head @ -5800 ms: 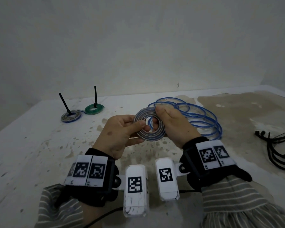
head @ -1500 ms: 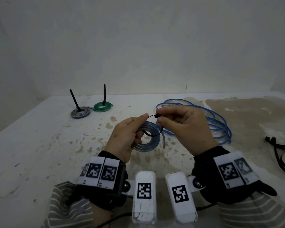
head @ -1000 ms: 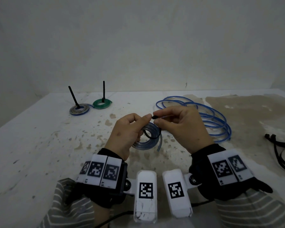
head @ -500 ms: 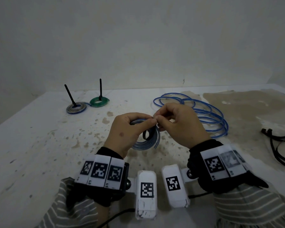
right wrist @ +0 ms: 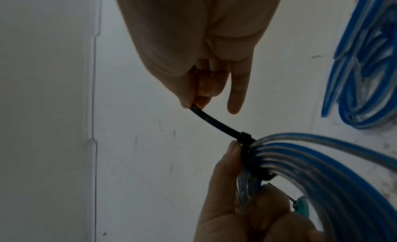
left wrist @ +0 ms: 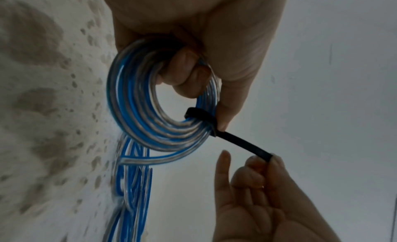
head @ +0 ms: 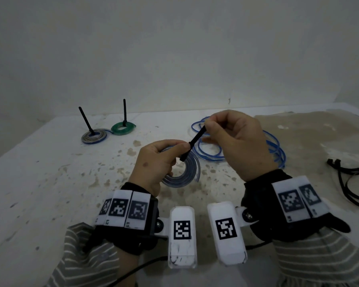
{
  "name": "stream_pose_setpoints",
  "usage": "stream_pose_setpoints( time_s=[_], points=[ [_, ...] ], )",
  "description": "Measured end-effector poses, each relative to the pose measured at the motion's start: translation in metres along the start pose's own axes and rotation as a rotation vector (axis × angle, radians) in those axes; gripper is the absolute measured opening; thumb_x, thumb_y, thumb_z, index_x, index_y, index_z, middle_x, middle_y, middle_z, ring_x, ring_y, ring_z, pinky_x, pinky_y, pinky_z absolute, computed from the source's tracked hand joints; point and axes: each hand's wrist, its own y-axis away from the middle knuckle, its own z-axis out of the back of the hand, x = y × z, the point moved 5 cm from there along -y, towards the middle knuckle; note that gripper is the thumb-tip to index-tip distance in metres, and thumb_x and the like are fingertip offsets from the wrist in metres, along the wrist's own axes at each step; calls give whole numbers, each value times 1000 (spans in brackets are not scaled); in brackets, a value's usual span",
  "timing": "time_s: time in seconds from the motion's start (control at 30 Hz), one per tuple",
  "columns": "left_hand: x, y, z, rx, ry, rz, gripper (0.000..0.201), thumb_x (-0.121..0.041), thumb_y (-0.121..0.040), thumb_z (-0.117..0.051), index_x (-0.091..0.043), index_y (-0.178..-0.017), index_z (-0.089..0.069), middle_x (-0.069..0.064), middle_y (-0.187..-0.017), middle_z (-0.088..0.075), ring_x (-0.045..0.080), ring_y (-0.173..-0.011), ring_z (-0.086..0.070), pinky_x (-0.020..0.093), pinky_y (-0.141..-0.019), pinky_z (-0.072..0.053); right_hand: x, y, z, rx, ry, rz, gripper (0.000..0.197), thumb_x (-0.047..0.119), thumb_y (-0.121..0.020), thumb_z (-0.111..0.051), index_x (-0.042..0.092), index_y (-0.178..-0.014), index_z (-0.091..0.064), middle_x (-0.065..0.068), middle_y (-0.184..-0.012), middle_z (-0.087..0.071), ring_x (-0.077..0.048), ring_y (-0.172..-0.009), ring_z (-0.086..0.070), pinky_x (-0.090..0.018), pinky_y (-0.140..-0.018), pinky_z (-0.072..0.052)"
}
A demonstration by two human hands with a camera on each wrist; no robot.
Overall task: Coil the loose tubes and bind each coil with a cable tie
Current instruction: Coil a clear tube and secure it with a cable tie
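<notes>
Left hand (head: pixel 155 160) gripping one coil (head: pixel 187 172); right hand (head: pixel 234 139) pinching its tie (head: pixel 193 142). Behind: two bound coils (head: pixel 93 137), one loose tube (head: pixel 274 146), spare ties (head: pixel 348 183) uncounted.

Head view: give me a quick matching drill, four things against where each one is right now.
Things:
1. green coil
2. loose blue tube
3. black cable tie
4. spare cable ties

Places:
A. far right of the table
B. far left, tied, tail sticking up
C. looped round the held coil, tail pinched by the right hand
D. behind the hands, uncoiled

Pairs: 1-B, 2-D, 3-C, 4-A
</notes>
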Motion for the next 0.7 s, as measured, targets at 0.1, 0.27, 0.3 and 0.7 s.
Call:
stream_pose_setpoints(
  time_s=[0.1, 0.27, 0.3, 0.7],
  points=[
    [1, 1, 4, -43, 112, 40, 8, -12, -84, -62, -11, -78, -67, -9, -43, -50, 4, -34, -27, 19, -40, -24, -19, 2, -10, 91, -132, -219, 9, 17, -89, -57, 12, -95, -61, 1, -84, -64, -7, -72, -61, -27, -70, -53],
    [4, 1, 3, -60, 286, 119, 15, -21, -86, -60, -16, -73, -64, -10, -37, -36, 4, -35, -21, 20, -44, -18, -43, 13, -36, 378, 143, -274, 25, 21, -94, -50, 2, -95, -65, -14, -83, -66, -20, -76, -56, -36, -71, -44],
    [6, 1, 2, -64, 294, 134, 17, -24, -86, -60, -16, -72, -65, -10, -39, -33, 4, -36, -21, 18, -42, -18, -42, 14, -39, 383, 137, -262, 26, 19, -94, -49, -1, -92, -66, -14, -79, -66, -21, -72, -57, -35, -68, -44],
    [-6, 6, 4, 137, -51, 68, 21, -23, -90, -54, -8, -87, -68, 6, -70, -67, 10, -42, -56, 20, -48, -46, -37, 13, -29, 446, 195, -221, 21, 15, -91, -54, 1, -87, -69, -12, -71, -68, -25, -68, -59, -57, -79, -47]
  ],
)
